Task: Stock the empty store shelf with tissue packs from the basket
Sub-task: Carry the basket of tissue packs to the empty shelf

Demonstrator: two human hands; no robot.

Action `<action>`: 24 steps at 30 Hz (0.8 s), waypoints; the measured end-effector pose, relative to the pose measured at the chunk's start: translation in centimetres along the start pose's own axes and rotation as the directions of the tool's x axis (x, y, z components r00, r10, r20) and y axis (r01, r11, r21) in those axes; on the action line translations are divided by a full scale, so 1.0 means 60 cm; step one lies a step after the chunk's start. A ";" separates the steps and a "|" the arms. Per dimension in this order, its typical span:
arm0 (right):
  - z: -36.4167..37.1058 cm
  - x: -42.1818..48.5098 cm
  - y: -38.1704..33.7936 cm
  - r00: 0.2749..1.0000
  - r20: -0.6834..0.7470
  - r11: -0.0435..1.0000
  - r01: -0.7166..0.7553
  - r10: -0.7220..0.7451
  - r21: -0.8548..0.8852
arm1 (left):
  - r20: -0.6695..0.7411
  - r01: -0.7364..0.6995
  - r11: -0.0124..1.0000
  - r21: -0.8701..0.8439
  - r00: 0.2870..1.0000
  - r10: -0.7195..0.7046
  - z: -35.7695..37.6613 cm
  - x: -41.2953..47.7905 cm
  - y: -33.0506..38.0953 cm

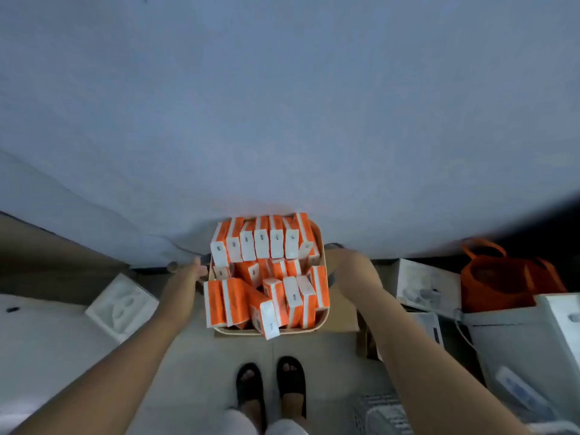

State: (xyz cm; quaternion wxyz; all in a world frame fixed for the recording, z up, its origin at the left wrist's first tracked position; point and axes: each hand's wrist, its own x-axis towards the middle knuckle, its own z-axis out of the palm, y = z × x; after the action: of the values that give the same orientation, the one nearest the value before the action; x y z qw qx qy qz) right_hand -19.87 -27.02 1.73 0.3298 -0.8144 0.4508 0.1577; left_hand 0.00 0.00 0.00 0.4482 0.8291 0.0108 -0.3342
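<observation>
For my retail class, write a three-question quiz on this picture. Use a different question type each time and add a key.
1. Fill in: the tissue packs in the basket are orange and ____.
2. True or false: the left hand and the right hand are on opposite sides of the basket.
3. Multiple choice: where is the orange bag?
A) inside the basket
B) on the floor to the person's right
C) between the person's feet

Key: 1 white; 2 true; 3 B.
</observation>
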 end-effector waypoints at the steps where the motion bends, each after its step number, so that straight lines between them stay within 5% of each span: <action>1: 0.012 0.016 0.016 0.999 0.017 0.995 -0.037 0.038 -0.088 | -0.037 0.020 1.000 -0.021 0.999 -0.021 0.006 0.020 -0.014; 7: 0.091 0.110 0.074 0.987 -0.010 0.983 -0.159 0.159 -0.096 | -0.115 0.162 0.985 -0.057 0.979 -0.168 0.023 0.126 -0.088; 11: 0.130 0.168 0.084 0.961 -0.113 0.934 -0.212 0.253 0.287 | -0.204 0.269 0.962 0.035 0.945 -0.257 0.048 0.188 -0.114; 15: 0.157 0.203 0.091 0.930 -0.228 0.826 -0.121 0.288 0.551 | -0.231 0.328 0.943 -0.057 0.914 -0.332 0.056 0.229 -0.141; 18: 0.164 0.209 0.093 0.854 -0.176 0.588 -0.174 0.490 0.790 | -0.191 0.329 0.923 -0.202 0.911 -0.366 0.047 0.245 -0.171; 22: 0.158 0.212 0.093 0.744 0.226 0.052 -0.330 0.629 0.942 | -0.163 0.295 0.913 -0.282 0.923 -0.349 0.048 0.247 -0.168; 24: 0.159 0.214 0.093 0.761 0.265 0.004 -0.331 0.592 0.944 | -0.187 0.255 0.927 -0.275 0.932 -0.311 0.044 0.243 -0.166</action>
State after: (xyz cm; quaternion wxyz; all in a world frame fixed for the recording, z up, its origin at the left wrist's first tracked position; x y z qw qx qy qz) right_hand -17.18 -30.74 -14.57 0.6402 -0.2327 0.7171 -0.1475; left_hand 6.71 -0.16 -16.52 0.4900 0.7894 0.2236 -0.2945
